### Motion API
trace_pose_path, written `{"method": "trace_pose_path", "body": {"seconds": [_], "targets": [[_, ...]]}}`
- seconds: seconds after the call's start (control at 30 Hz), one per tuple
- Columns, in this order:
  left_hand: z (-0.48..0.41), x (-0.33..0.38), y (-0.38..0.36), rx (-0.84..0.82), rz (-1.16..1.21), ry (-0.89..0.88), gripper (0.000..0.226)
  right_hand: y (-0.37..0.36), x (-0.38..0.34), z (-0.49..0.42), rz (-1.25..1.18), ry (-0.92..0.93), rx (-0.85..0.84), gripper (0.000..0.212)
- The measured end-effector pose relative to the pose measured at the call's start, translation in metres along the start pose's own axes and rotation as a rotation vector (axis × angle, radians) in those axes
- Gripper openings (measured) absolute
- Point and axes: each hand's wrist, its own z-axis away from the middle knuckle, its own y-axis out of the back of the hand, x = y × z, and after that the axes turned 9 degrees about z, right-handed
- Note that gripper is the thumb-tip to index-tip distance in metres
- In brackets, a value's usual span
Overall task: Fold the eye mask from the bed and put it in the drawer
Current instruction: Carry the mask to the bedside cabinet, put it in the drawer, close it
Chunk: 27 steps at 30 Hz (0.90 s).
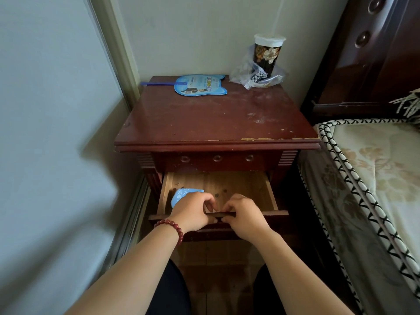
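The light blue eye mask [181, 194] with white print lies in the left part of the open wooden drawer [271, 194], half hidden behind my left hand. My left hand [193, 212], with a red bead bracelet on its wrist, curls its fingers over the dark front edge of the drawer. Right beside it, my right hand [243, 215] grips the same edge, fingers on top and thumb below. The two hands meet near the middle of the drawer front.
The drawer belongs to a dark red nightstand [216, 123], which carries a blue hand fan [200, 85] and a flowered cup in a plastic bag [267, 57]. A wall stands close on the left. The bed's mattress [368, 169] lies close on the right.
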Motion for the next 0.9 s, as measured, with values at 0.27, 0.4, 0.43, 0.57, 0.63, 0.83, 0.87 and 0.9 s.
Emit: {"method": "trace_pose_path", "body": {"seconds": [0.27,0.4,0.43,0.57,0.63,0.83,0.87,0.9], "targets": [[-0.007,0.008,0.002,0.150,-0.098,0.003,0.026,0.002,-0.003,-0.008,-0.013,-0.040,0.188,0.015],[-0.016,0.012,0.003,0.208,-0.065,0.048,0.026,0.040,-0.016,-0.037,-0.060,-0.009,0.338,0.010],[-0.016,0.012,0.002,0.201,-0.080,0.039,0.026,0.048,-0.016,-0.043,-0.061,-0.010,0.329,0.010],[-0.016,0.009,0.000,0.226,-0.067,0.048,0.026,0.052,-0.012,-0.045,-0.081,-0.038,0.297,0.005],[-0.014,0.007,-0.001,0.250,-0.054,0.076,0.025,0.037,-0.007,-0.036,-0.082,-0.035,0.247,0.004],[-0.007,0.004,-0.007,0.303,-0.129,-0.013,0.017,0.006,0.000,-0.021,-0.072,-0.058,0.121,0.019],[-0.007,0.004,-0.008,0.306,-0.126,-0.015,0.016,0.005,0.000,-0.020,-0.055,-0.068,0.109,0.022],[-0.007,0.003,-0.008,0.310,-0.125,-0.011,0.016,0.003,0.001,-0.019,-0.039,-0.082,0.102,0.023]]}}
